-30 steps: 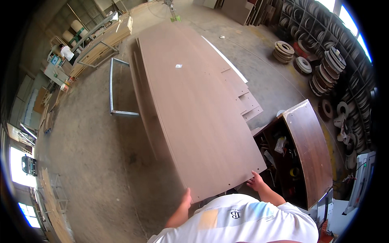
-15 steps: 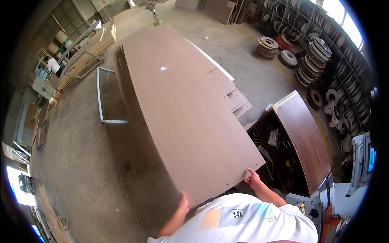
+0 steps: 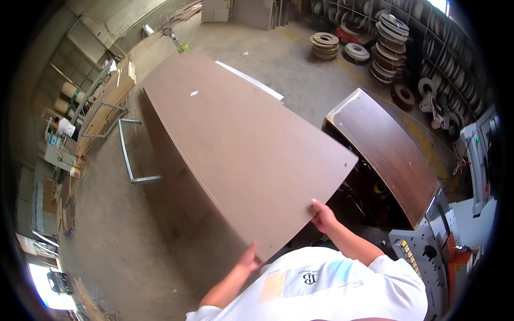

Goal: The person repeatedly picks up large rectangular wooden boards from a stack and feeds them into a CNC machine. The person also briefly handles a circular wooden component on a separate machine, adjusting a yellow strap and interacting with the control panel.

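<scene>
A long brown wooden board [image 3: 241, 144] stretches away from me, lifted at its near end. My left hand [image 3: 249, 259] grips the near left corner of its edge. My right hand [image 3: 323, 215] holds the near right edge from below, thumb on top. A small white label [image 3: 194, 93] sits on the board's far part. Beneath the board a stack of similar boards [image 3: 160, 144] shows along its left side.
A dark brown panel [image 3: 385, 150] leans on a cabinet at the right. A grey machine with a control panel [image 3: 423, 251] stands at lower right. Rolls of edge banding [image 3: 385, 37] hang and lie at the back right. A metal frame [image 3: 128, 155] stands left.
The board has swung to the right and its near end has risen. Both hands stayed on its near edge, and the view has turned toward the dark panel and the machine.
</scene>
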Tool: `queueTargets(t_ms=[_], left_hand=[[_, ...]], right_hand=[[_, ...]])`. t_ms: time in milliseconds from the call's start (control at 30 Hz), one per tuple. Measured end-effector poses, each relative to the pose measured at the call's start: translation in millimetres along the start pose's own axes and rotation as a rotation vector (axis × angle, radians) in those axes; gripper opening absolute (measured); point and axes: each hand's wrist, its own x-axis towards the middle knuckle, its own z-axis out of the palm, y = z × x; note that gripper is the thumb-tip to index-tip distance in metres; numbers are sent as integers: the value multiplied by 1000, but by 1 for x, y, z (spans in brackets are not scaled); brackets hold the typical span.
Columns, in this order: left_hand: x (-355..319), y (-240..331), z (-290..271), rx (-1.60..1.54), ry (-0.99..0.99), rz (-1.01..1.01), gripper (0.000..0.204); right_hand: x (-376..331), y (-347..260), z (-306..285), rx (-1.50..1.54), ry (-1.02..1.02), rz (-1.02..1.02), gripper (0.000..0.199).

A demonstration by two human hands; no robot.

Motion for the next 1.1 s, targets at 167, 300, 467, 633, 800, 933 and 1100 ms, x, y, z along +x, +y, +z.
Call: queueTargets(t_ms=[167, 300, 467, 633, 800, 933, 1100], left_hand=[[85, -47, 97, 105, -142, -1, 76], [135, -97, 163, 284, -125, -34, 62], [180, -158, 229, 619, -97, -263, 55], [218, -122, 214, 589, 57, -152, 49], [237, -29, 194, 427, 160, 31, 47], [237, 67, 164, 304, 260, 143, 59], [242, 152, 128, 354, 408, 240, 68]], right_hand=[[-66, -1, 11, -114, -169, -14, 48], [-91, -65, -49, -110, -32, -147, 46], [-135, -113, -154, -32, 221, -315, 42], [-201, -117, -256, 42, 418, -410, 45], [-289, -79, -355, -20, 725, -501, 38], [-347, -32, -405, -80, 924, -450, 43], [-367, 35, -423, -133, 1298, -359, 63]])
